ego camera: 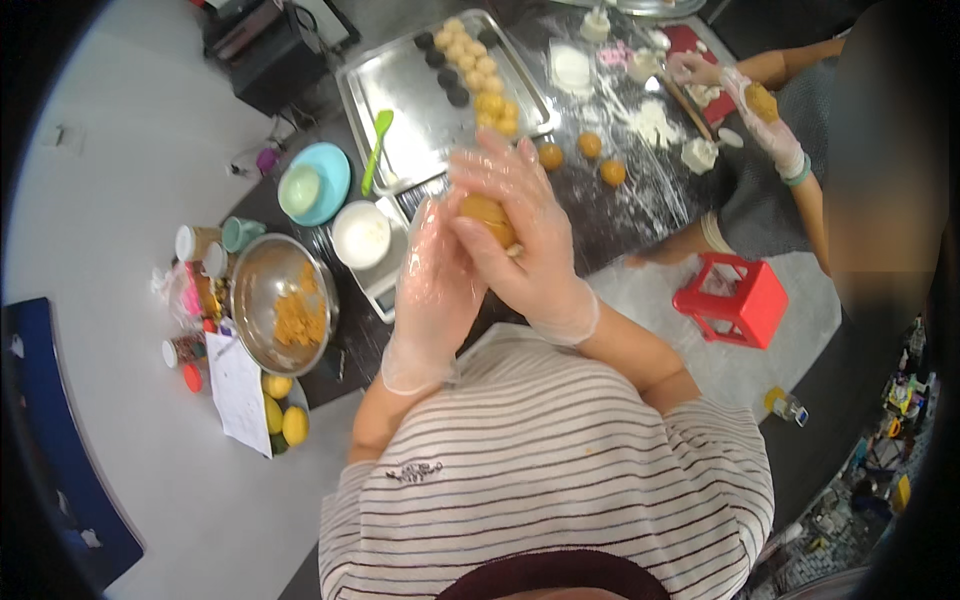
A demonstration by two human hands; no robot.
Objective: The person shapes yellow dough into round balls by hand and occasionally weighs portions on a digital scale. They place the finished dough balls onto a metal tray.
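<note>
Between my two palms is a golden-brown ball of dough or filling (487, 217), partly hidden by the fingers. My left hand (437, 281), in a shiny clear plastic glove, supports it from the left. Over its right side curls my right hand (536, 232), gloved the same way, with the thumb lying across the front. A small pale bit shows at the ball's lower edge. Just beyond my right hand, similar brown balls (589, 145) sit on the dark table. A white bowl (361, 235) on a kitchen scale (381, 292) stands left of my left hand.
A metal tray (416, 139) holds pale, black and yellow balls and a green spatula (377, 150). Left stand a steel bowl (251, 315) of orange-brown mixture and a blue plate (330, 202). At right, another person's gloved hands work near a rolling pin (688, 109); below is a red stool (754, 304).
</note>
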